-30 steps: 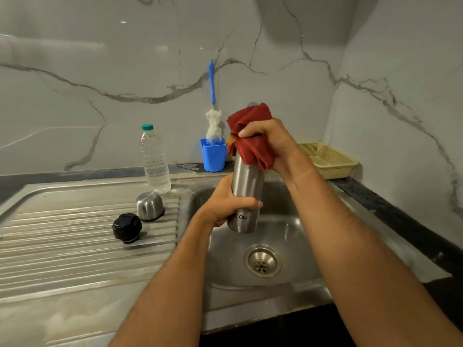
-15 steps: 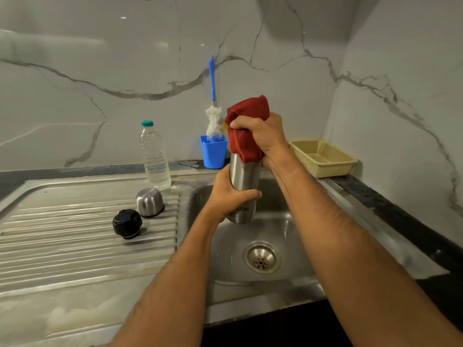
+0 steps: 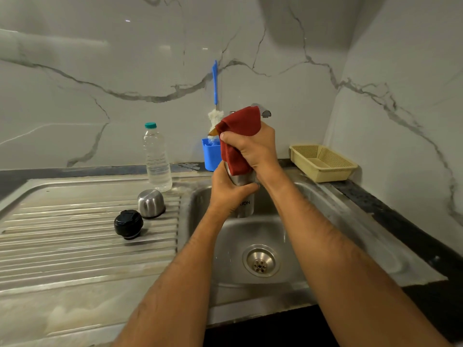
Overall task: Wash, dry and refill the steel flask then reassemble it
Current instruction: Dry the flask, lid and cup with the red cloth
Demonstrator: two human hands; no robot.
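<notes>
Upright above the sink basin (image 3: 288, 236), the steel flask (image 3: 246, 204) is clasped low by the left hand (image 3: 226, 190), fingers wrapped round its body. The right hand (image 3: 255, 149) clutches a red cloth (image 3: 240, 126) over its top. The steel cup (image 3: 151, 203) and black stopper (image 3: 128, 224) sit on the drainboard (image 3: 75, 246), near a water bottle (image 3: 157, 157).

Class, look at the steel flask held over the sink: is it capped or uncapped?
Uncapped. The black stopper and steel cup lid sit on the drainboard, while a red cloth covers the flask top.
</notes>
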